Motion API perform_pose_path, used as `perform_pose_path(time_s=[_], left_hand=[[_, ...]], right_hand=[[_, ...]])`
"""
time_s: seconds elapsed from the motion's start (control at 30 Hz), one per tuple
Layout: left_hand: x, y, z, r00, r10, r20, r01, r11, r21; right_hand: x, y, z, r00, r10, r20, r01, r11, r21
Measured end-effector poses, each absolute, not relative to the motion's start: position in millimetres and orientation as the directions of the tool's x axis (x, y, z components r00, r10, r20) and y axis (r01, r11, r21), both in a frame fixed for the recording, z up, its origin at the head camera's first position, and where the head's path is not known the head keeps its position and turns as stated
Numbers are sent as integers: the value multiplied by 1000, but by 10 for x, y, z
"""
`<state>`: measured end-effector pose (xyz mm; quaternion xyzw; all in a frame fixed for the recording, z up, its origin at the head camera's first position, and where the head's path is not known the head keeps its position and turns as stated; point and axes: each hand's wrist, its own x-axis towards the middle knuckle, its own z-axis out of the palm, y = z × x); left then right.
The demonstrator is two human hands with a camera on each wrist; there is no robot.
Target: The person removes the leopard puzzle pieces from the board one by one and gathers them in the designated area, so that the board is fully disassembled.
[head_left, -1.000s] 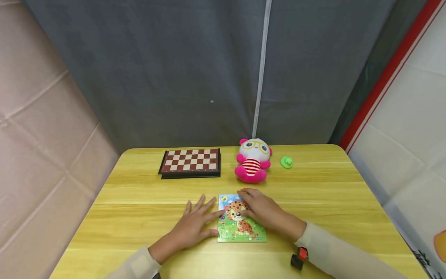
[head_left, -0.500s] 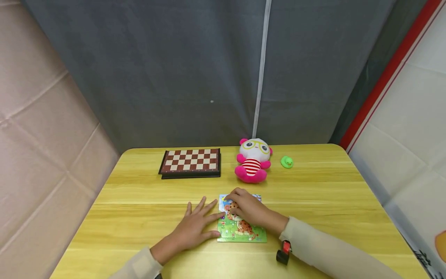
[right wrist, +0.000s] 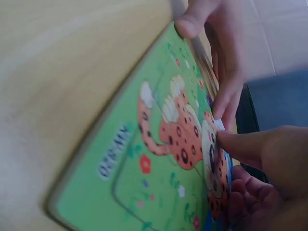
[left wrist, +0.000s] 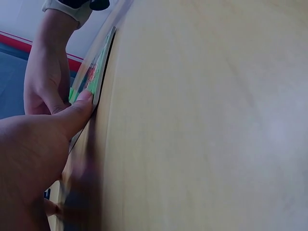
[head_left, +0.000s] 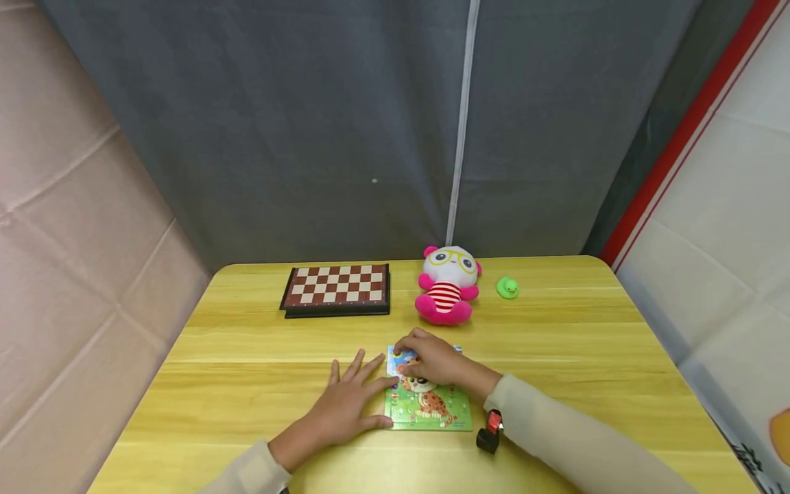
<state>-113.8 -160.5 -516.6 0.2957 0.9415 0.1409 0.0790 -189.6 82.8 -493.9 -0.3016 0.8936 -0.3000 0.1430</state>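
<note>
A jigsaw puzzle board (head_left: 407, 412), its picture a spotted leopard cub on green grass, lies flat on the wooden table. In the head view my left hand (head_left: 341, 409) spreads its straight fingers at the board's left side, the thumb and index fingertip on its edge. Over the upper left part of the picture is my right hand (head_left: 435, 359), its fingers bent and its thumb touching near the cub's head. The right wrist view shows that thumb (right wrist: 240, 144) on the leopard's face (right wrist: 211, 149), with the other fingertips by the blue top edge; whether they pinch a piece I cannot tell.
Behind the puzzle, a folding chessboard (head_left: 336, 288) lies at the back left. A pink and white panda plush (head_left: 446, 288) sits to its right, with a small green duck toy (head_left: 507, 288) beside it. A grey curtain (head_left: 308, 137) hangs at the table's far edge.
My right hand has moved left across the puzzle, from its upper right part to its upper left part, its fingers bending more. My left hand has barely moved.
</note>
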Motion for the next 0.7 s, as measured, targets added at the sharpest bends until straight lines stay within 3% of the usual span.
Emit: perform_pose_path(time_s=[0.3, 0.7], left_hand=[[-1120, -1592, -5139, -814, 576, -69, 533, 790, 303], [-1127, -1597, -5174, -816, 575, -61, 535, 791, 298]], right_hand=[[-1976, 817, -4867, -731, -662, -162, -444, 643, -624], [-1957, 772, -4813, -733, -655, -185, -437, 661, -610]])
